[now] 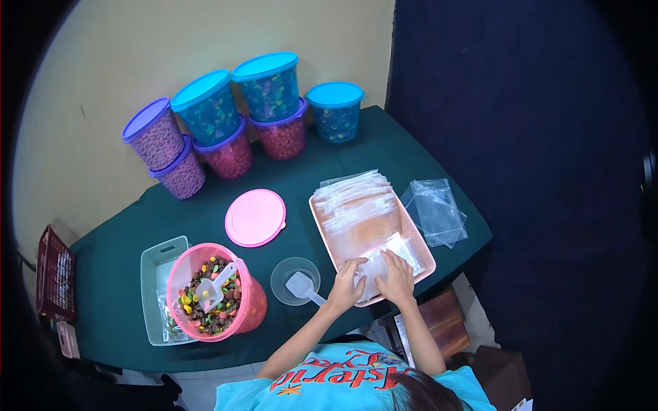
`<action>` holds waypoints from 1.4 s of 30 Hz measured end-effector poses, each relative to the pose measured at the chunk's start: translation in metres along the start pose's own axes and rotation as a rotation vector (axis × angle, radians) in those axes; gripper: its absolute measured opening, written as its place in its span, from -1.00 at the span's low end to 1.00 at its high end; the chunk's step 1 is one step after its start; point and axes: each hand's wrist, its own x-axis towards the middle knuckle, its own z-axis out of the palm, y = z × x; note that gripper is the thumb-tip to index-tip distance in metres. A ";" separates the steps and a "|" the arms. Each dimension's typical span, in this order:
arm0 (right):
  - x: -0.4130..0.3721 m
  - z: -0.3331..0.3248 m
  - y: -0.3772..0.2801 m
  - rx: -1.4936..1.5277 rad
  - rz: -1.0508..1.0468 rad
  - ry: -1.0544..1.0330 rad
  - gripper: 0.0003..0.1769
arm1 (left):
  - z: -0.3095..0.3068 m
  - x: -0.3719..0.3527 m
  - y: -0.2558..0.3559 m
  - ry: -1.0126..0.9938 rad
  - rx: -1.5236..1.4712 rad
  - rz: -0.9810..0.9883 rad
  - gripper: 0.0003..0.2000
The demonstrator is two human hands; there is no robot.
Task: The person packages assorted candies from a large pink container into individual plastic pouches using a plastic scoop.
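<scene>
Both hands are over the near end of a pink plastic basket (430, 264). My left hand (347, 284) has its fingers curled at the left edge of a clear plastic bag (371, 269). Across from it, my right hand (396, 277) grips the bag's right side, fingertips bent onto the film. More plastic packets (406, 251) lie under and beside the right hand. A row of stacked clear bags (356, 198) fills the far end of the basket. The bag's lower edge is partly hidden by the hands.
Left of the hands stand a clear bowl (275, 279) with a white scoop (299, 284), a pink tub (255, 308) of colourful candies with another scoop (214, 291), and a grey-green tray (152, 274). Loose bags (439, 212) lie right. Lidded tubs (274, 96) line the back, behind a pink lid (255, 217).
</scene>
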 end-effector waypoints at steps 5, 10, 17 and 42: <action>0.000 0.000 -0.002 0.043 -0.027 0.088 -0.38 | -0.002 -0.007 0.006 0.040 -0.225 -0.241 -0.66; -0.001 -0.002 -0.004 0.196 -0.071 0.208 -0.49 | -0.012 -0.013 0.013 -0.007 -0.416 -0.379 -0.81; -0.030 -0.026 -0.059 0.699 -0.256 0.173 -0.64 | -0.049 -0.023 0.044 0.043 -0.597 -0.391 -0.89; -0.046 0.018 -0.307 0.726 -0.834 0.138 -0.65 | -0.285 -0.146 0.081 0.290 -0.091 0.015 -0.89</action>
